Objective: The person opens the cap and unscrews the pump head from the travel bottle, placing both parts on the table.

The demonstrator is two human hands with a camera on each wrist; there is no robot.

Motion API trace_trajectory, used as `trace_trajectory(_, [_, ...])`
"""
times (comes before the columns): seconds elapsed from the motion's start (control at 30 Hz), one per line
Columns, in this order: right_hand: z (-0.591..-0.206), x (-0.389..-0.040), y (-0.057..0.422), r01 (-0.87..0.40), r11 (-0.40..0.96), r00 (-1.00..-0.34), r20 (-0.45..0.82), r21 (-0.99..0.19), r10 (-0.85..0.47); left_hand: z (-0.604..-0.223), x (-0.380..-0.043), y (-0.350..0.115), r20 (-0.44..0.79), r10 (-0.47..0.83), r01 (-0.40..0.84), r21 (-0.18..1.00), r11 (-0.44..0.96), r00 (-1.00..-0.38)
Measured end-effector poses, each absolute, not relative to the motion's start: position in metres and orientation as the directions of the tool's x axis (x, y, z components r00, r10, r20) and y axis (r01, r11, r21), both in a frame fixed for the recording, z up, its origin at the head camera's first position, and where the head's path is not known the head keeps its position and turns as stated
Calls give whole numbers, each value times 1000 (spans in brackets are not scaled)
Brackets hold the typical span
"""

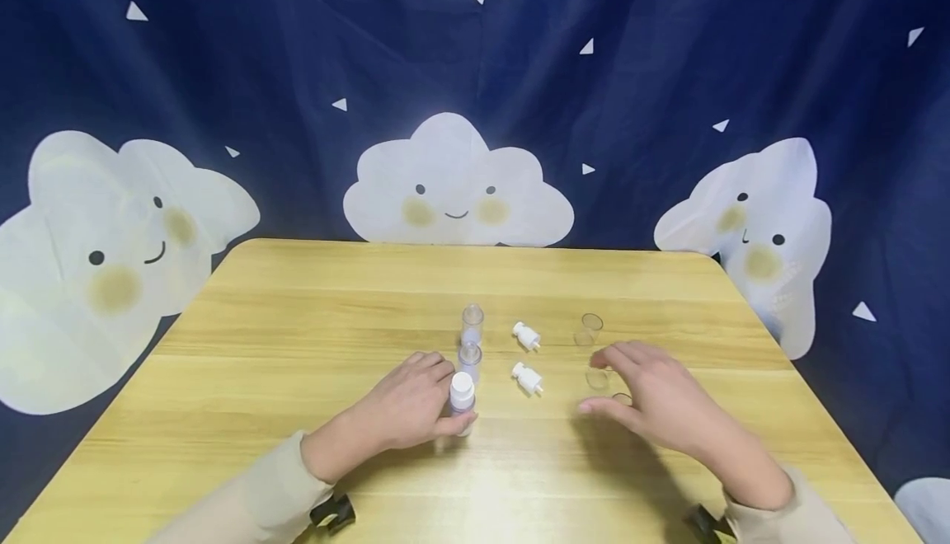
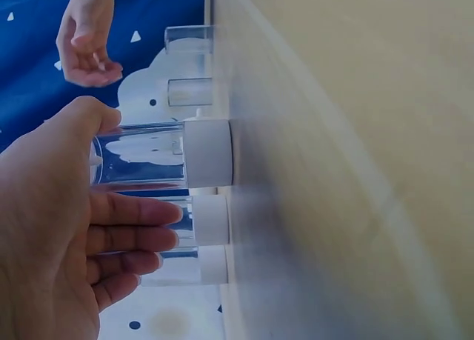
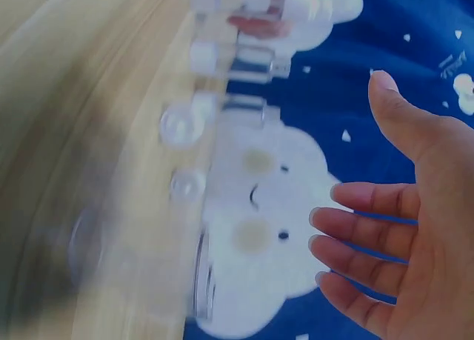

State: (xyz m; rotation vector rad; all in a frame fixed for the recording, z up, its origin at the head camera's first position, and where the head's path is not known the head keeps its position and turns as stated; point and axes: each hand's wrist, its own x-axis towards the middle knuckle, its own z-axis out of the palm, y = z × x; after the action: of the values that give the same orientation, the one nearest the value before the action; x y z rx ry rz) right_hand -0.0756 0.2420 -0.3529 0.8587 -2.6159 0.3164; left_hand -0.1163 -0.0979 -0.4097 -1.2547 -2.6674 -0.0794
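Note:
My left hand holds the nearest small clear bottle between thumb and fingers. A white pump head tops this bottle, and its white base stands on the table. Behind it, in a row, stand a second clear bottle and a third, both without pump heads. Two loose white pump heads, one farther and one nearer, lie right of the row. My right hand, fingers apart and holding nothing, hovers by a clear cap, partly hidden in the head view.
Another transparent cap stands farther back on the wooden table. A dark blue curtain with printed clouds hangs behind the table's far edge. A black strap piece shows at my left wrist.

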Motion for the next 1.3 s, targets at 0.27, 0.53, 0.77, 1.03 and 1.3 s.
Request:
trace_trajectory(0.27, [-360,-96,201,-671,738,-704,379,-78,-600,-410,-117,-98,209,760,773,-27,634,-616])
trace_trajectory(0.53, [-370,-106,166,-725,688,-654,352,-39,-669,-412,-119,-98,234,766,782,-38,623,-599])
trace_trajectory(0.77, [-375,-109,144,-755,655,-619,356,-26,-700,-409,-120,-99,211,756,771,-22,637,-619])
trace_trajectory(1.03, [-377,-110,129,-762,645,-623,339,-58,-705,-409,-121,-100,214,757,773,-15,635,-617])
trace_trajectory(1.3, [-379,-111,117,-768,638,-612,347,-47,-711,-411,-117,-102,226,770,791,8,612,-597])
